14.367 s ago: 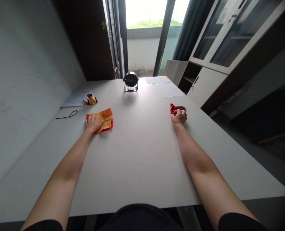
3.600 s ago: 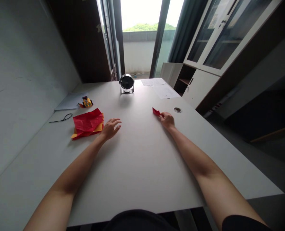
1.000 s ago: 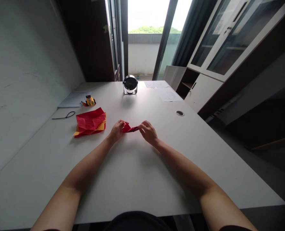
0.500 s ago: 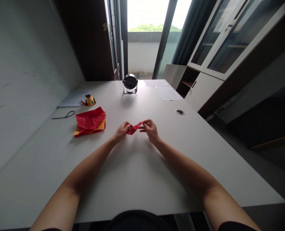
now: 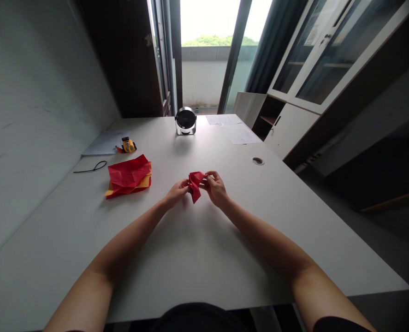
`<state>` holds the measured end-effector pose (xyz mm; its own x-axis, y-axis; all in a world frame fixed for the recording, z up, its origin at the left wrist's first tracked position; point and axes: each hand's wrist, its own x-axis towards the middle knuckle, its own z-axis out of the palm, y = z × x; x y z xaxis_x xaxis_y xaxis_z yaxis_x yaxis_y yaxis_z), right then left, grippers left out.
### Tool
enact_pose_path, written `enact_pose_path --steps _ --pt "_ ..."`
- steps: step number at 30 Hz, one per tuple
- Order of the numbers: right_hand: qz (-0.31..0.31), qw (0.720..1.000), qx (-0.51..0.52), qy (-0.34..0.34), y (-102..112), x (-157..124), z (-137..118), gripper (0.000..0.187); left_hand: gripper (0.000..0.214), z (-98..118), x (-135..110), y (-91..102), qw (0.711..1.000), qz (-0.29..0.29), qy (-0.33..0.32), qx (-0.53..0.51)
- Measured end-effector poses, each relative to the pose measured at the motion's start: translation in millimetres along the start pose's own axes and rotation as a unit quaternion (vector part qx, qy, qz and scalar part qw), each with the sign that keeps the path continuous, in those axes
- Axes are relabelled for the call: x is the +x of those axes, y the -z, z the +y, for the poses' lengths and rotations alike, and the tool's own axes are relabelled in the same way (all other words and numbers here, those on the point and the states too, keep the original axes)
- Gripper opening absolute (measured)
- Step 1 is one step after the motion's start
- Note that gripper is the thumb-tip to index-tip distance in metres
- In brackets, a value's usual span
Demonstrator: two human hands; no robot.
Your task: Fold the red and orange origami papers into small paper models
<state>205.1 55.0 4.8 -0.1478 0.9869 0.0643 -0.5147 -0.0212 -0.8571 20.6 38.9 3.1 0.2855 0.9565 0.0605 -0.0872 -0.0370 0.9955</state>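
Observation:
A small folded piece of red paper (image 5: 195, 183) is held just above the white table (image 5: 204, 240), near its middle. My left hand (image 5: 177, 192) pinches its left side and my right hand (image 5: 216, 186) pinches its right side. Both hands are closed on the paper, and the paper hangs crumpled between them. To the left lies a pile of creased red and orange paper sheets (image 5: 129, 175), apart from my hands.
A small round fan (image 5: 185, 121) stands at the far middle of the table. A yellow toy (image 5: 128, 145), a white sheet (image 5: 103, 142) and a black cable tie (image 5: 91, 167) lie at the left. More sheets (image 5: 234, 129) and a cable hole (image 5: 257, 161) are on the right.
The red paper, stretched flat between my hands half a second ago, now bunches up and hangs down. My hands have come closer together at the same spot.

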Motion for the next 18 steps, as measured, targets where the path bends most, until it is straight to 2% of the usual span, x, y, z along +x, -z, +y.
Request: enact_pose_path --steps 5,10,13,16,18 --pt "-0.041 0.999 -0.016 -0.006 -2.6 -3.4 3.4 0.025 0.034 4.8 -2.5 -1.4 1.000 -0.002 0.012 -0.027" --pt "0.013 0.994 -0.104 0.037 1.8 -1.3 10.1 0.020 0.018 3.6 -0.9 1.6 0.996 0.042 0.036 -0.073" --pt "0.029 0.986 -0.146 0.072 6.4 2.1 12.4 0.017 0.014 4.5 0.2 4.6 0.987 0.027 0.053 -0.148" --pt "0.008 0.963 -0.231 0.138 6.9 1.8 10.3 0.015 0.016 5.6 0.7 5.8 0.976 0.012 0.080 -0.202" --pt "-0.004 0.934 -0.302 0.193 4.6 -1.6 6.3 0.013 0.017 5.4 1.3 5.2 0.974 0.033 0.085 -0.206"
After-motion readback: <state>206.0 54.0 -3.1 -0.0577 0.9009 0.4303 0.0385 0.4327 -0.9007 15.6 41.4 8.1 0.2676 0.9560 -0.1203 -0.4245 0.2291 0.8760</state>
